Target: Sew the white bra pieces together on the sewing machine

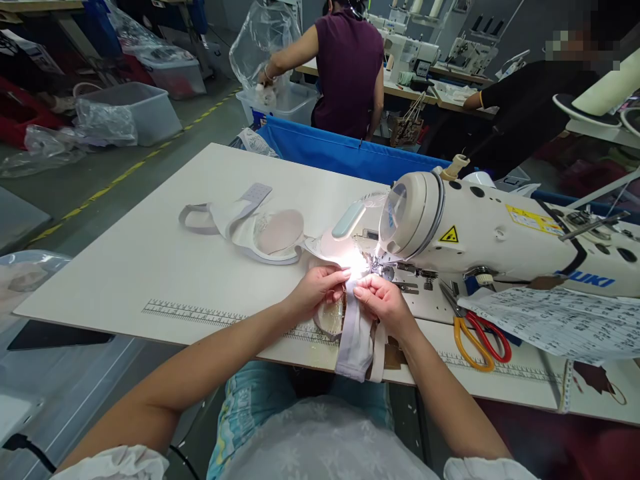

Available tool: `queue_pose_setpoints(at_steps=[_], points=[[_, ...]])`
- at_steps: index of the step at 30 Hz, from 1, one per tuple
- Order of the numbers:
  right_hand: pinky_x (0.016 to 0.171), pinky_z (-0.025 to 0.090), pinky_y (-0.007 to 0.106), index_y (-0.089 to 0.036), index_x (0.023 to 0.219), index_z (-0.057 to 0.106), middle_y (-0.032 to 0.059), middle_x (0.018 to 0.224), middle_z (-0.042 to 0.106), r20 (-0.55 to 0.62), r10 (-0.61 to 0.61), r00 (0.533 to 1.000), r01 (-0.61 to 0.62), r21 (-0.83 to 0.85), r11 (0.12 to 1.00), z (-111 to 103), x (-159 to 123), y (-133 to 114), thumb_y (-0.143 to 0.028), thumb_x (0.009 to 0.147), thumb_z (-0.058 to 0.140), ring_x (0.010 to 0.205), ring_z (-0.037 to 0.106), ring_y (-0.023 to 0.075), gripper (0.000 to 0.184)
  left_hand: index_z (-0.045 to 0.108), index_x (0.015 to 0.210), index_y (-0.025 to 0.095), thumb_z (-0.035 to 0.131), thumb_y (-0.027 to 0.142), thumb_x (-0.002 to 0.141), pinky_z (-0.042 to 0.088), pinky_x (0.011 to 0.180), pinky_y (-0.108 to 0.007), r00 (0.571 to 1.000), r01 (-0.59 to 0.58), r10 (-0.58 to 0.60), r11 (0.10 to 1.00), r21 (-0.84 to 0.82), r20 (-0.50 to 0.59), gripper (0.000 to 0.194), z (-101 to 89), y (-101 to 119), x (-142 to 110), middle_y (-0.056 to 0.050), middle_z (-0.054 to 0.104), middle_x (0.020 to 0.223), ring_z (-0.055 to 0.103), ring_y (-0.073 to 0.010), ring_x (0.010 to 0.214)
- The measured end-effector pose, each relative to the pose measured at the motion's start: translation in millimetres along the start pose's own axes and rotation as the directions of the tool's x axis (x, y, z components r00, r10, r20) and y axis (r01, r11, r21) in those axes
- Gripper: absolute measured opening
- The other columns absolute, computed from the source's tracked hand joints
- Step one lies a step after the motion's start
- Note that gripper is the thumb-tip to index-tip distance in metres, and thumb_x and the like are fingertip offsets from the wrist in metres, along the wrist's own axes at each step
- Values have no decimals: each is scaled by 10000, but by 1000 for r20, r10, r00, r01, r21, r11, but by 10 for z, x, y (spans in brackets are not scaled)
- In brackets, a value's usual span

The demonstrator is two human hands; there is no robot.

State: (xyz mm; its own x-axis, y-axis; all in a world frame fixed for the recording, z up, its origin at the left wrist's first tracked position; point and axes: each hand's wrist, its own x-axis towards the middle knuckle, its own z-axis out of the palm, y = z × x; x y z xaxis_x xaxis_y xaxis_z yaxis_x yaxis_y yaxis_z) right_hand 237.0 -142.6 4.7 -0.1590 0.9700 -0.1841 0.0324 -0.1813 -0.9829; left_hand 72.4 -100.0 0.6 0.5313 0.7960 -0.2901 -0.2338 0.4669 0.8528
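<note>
A pale bra [280, 233] lies across the white sewing table, one cup and strap spread out to the left. Its other end runs under the lit needle area of the sewing machine [425, 213], and a lilac band hangs over the table's front edge. My left hand [323, 287] pinches the fabric just left of the needle. Close to the presser foot, my right hand [383, 300] grips the band from the right, thumb and fingers together. Bright lamp light washes out the stitching spot. Below my left hand, a round clear dish [330, 319] is partly covered by the band.
Orange-and-red scissors [475, 333] and a printed paper sheet [555, 320] lie right of my right hand. A ruler strip [200, 313] runs along the front edge. A blue cloth trough [340, 150] borders the back. Two people work beyond it, near plastic bins [130, 110].
</note>
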Motion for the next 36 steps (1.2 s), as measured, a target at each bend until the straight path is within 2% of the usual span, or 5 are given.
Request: queue_pose_setpoints(at_steps=[8, 21, 28, 32, 36], points=[[404, 228, 216, -171, 825, 579, -82, 511, 380, -33, -57, 998, 53, -103, 993, -39, -24, -10, -393, 762, 634, 416, 318, 62, 237, 520, 574, 149, 679, 419, 755, 271, 409, -180, 1000, 10, -10, 1000, 27, -4, 362, -6, 31, -13, 43, 478, 418, 361, -41, 380], [453, 229, 234, -193, 696, 538, -81, 510, 317, -39, -101, 994, 86, -283, 955, 32, 1, 19, -432, 729, 670, 473, 286, 78, 275, 527, 577, 151, 656, 456, 771, 295, 386, -169, 999, 14, -11, 996, 88, -36, 384, -16, 12, 24, 33, 507, 420, 394, -45, 358], [434, 229, 225, -202, 674, 484, -80, 505, 345, -11, -73, 997, 69, -233, 970, 42, -3, 20, -415, 745, 634, 454, 299, 75, 270, 547, 591, 144, 675, 490, 744, 261, 373, -171, 997, -53, 61, 985, 163, -43, 399, -42, -10, 60, 29, 513, 432, 395, -46, 371], [420, 189, 220, -202, 659, 456, -86, 505, 334, 45, -53, 998, 59, -137, 989, 12, -22, -13, -393, 748, 634, 443, 266, 62, 276, 473, 497, 150, 667, 468, 745, 210, 368, -177, 997, -62, 68, 990, 127, -39, 447, -1, 18, 37, 37, 453, 397, 323, -28, 361], [404, 186, 219, -203, 663, 451, -92, 488, 338, 65, -2, 998, 6, -59, 998, 5, -31, -36, -404, 735, 652, 418, 264, 58, 294, 466, 462, 150, 654, 458, 756, 225, 368, -182, 999, -31, 35, 992, 124, -31, 465, 10, 37, 26, 33, 443, 379, 312, -27, 349]])
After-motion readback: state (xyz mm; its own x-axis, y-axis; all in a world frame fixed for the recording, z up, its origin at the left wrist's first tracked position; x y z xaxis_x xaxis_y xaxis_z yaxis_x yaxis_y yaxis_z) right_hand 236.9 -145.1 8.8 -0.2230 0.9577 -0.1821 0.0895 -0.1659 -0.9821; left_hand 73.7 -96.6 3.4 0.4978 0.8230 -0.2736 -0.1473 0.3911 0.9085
